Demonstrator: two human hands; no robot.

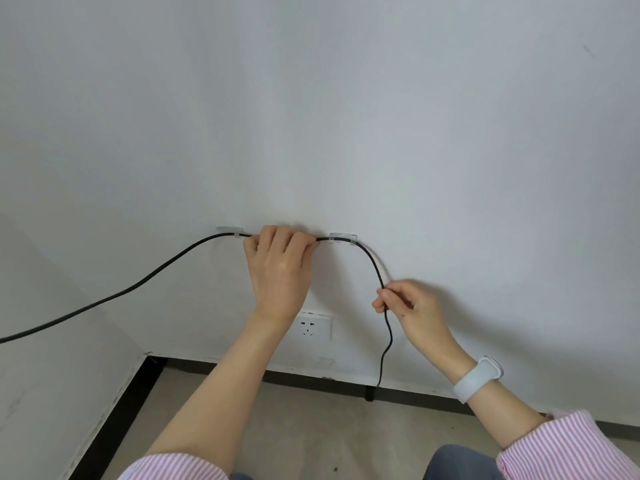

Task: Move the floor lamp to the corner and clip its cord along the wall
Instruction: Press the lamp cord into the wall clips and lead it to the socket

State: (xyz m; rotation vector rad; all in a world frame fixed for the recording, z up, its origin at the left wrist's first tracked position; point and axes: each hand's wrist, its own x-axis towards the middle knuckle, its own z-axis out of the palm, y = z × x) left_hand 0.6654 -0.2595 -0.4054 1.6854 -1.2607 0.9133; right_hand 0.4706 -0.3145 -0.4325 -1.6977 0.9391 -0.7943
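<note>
Cord, black, up on white wall, far from camera. Clipped in two clear clips: left clip and right clip, side by side and a little apart. Between them, left hand, fingers curled shut around cord, pressed to wall. From left clip, cord slanting down and off past left edge. From right clip, cord bending down to right hand, lower and to the right. Right fingers pinched together on cord. Below that hand, cord hanging loose in a wiggly line, down to dark baseboard near floor. End of cord there too small to make out.

White wall socket just under left wrist, between the two arms, nothing plugged in. Room corner low on the left, black baseboard strip running near along side wall. White watch band on right wrist. Pink striped sleeves pushed up on both arms. Blue trouser knee at near bottom edge. Floor lamp not in view.
</note>
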